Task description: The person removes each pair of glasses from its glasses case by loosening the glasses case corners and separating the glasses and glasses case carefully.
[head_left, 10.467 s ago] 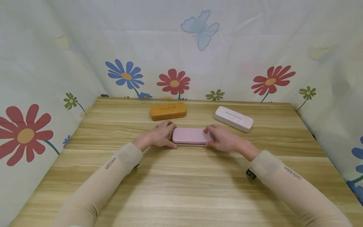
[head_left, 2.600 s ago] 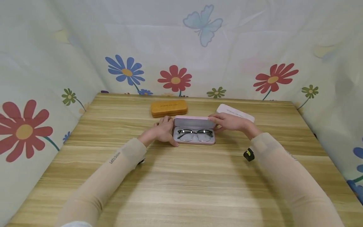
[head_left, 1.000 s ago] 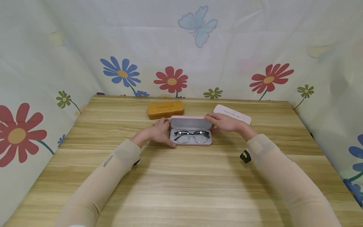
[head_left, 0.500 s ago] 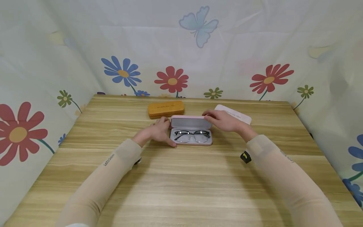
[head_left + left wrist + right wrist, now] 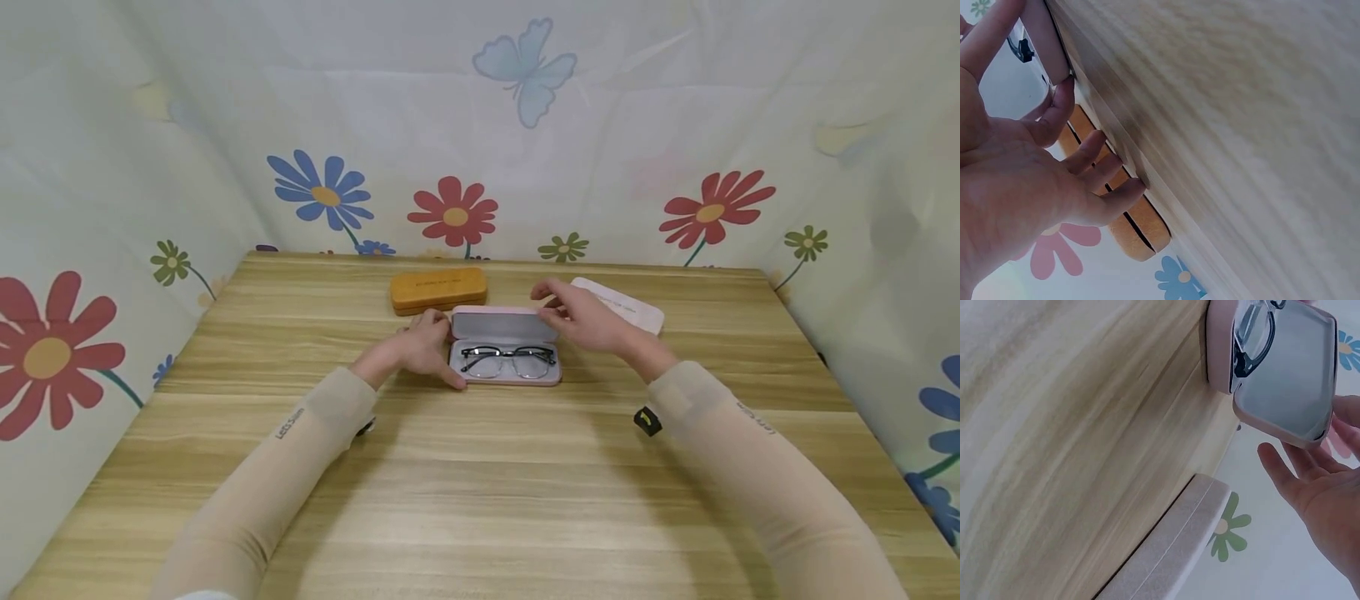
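My left hand (image 5: 422,346) holds a pink, oblong, smooth-shelled eyeglass case (image 5: 1220,350), while my right hand (image 5: 588,321) touches its raised lid (image 5: 504,325), whether pinching I cannot tell.

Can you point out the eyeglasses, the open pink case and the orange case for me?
Eyeglasses (image 5: 507,353), head view: the bridge between the lenses.
Open pink case (image 5: 504,326), head view: the grey lining inside its raised lid.
Orange case (image 5: 438,286), head view: the middle of its lid's top.
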{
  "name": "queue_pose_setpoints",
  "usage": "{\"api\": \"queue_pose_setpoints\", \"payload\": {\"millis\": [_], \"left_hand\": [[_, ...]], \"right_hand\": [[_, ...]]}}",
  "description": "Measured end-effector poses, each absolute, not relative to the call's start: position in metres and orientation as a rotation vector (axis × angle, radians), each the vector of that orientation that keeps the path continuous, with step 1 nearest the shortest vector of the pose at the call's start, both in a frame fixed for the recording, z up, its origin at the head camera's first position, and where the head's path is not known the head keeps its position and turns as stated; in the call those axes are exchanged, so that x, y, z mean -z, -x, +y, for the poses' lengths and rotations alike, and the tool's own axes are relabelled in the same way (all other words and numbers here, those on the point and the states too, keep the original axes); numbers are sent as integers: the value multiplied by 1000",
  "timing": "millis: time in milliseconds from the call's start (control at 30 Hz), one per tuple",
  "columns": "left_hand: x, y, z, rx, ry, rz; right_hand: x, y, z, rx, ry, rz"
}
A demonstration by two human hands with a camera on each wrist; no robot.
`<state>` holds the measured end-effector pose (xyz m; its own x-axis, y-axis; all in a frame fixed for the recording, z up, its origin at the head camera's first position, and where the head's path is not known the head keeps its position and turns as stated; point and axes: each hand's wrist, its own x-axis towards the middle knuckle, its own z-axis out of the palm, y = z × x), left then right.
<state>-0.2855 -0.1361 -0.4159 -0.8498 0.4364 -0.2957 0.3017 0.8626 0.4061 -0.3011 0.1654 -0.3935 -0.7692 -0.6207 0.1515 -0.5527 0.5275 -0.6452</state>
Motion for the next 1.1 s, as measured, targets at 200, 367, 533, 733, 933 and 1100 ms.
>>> {"api": "queue_pose_setpoints", "payload": {"millis": [200,367,533,733,933,1100], "left_hand": [[414,284,-135,-496,-546,2665],[414,284,-135,-464,-547,2675],[413,284,-135,-474,-523,2665],[415,286,-135,-459,-517,2665],[414,285,-134,-456,-513,2671],[414,285,-134,-441,-499,2683]], "right_hand": [[392,295,161,907,1232,2748],[390,289,156,858,1277,2774],[390,286,151,800,1272,2802],[392,284,147,716,1353,2868],[393,280,140,545,1355,2933],[394,277,134,400,1328,2980]]}}
